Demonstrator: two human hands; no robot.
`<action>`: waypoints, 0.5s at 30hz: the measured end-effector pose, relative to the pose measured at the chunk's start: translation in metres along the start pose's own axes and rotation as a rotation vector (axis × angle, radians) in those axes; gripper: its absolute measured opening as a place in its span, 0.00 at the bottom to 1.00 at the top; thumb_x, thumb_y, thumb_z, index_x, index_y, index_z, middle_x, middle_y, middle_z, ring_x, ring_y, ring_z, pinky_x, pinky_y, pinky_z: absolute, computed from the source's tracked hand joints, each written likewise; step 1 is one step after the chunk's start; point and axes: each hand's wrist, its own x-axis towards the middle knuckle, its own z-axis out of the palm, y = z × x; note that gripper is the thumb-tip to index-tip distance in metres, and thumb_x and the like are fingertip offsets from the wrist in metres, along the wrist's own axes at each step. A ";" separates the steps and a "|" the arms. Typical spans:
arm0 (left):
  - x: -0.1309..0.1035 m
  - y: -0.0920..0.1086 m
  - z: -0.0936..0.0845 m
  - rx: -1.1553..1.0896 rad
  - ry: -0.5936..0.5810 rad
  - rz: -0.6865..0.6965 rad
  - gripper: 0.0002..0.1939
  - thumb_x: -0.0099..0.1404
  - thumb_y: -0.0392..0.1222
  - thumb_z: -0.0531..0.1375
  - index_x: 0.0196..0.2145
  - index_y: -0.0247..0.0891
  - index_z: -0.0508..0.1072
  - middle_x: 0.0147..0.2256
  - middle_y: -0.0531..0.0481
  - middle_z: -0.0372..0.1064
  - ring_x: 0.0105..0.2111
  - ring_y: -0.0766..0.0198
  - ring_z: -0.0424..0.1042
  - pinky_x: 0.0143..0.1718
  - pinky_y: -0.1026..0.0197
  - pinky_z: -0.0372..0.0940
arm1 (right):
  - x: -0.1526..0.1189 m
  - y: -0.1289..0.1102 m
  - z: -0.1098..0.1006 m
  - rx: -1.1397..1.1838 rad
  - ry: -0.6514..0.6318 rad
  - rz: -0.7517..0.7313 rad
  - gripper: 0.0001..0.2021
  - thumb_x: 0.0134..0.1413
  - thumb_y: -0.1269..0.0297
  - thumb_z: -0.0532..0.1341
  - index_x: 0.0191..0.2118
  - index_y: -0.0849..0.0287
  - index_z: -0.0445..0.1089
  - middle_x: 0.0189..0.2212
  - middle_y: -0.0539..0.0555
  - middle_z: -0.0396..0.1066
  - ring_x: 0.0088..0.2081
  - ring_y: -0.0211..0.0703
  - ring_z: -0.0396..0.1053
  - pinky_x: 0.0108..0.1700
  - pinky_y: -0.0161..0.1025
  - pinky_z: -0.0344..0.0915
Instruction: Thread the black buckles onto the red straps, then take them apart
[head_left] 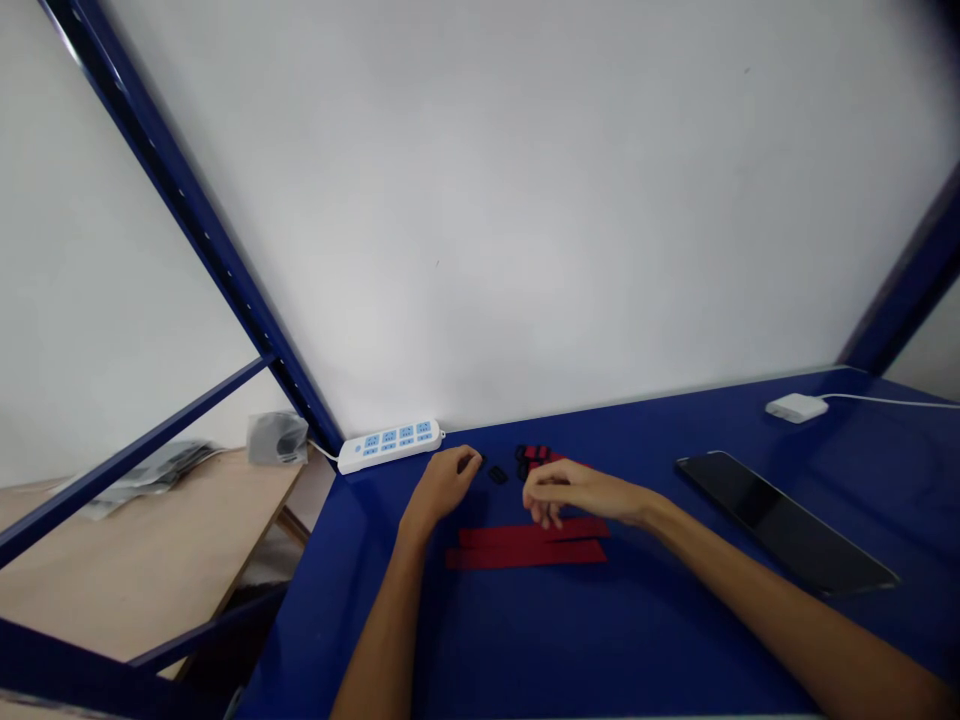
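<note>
Two red strips, an upper one (495, 536) and a lower one (525, 555), lie side by side on the blue table (525, 640). Over the right part of the upper strip hovers my right hand (562, 490), its fingers curled down and apart, with nothing visible in them. My left hand (450, 480) is at the left of a small black buckle piece (498, 474); its thumb and fingertips come together at a small dark thing I cannot make out. Behind my right hand sits a red strap bundle with black buckles (534, 454), partly hidden.
A white power strip (391, 446) lies at the table's back left. At the right are a dark tablet (784, 520) and a white charger (796, 407) with its cable. Plastic bags (277, 438) rest on a wooden table (135, 560) beyond the blue frame.
</note>
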 end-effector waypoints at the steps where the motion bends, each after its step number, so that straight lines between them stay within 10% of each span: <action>1: 0.000 0.002 0.000 -0.013 -0.005 -0.008 0.17 0.71 0.47 0.50 0.38 0.39 0.76 0.34 0.49 0.76 0.34 0.60 0.72 0.36 0.60 0.62 | 0.002 0.003 0.005 -0.044 -0.031 0.000 0.17 0.60 0.50 0.62 0.36 0.62 0.75 0.31 0.57 0.76 0.32 0.42 0.73 0.36 0.38 0.68; 15: 0.000 0.007 0.005 -0.007 -0.058 -0.024 0.18 0.70 0.48 0.50 0.36 0.38 0.77 0.32 0.49 0.76 0.31 0.61 0.72 0.33 0.62 0.61 | 0.010 0.004 0.040 -0.279 -0.004 -0.081 0.15 0.62 0.54 0.59 0.31 0.59 0.74 0.33 0.55 0.76 0.36 0.45 0.72 0.40 0.39 0.65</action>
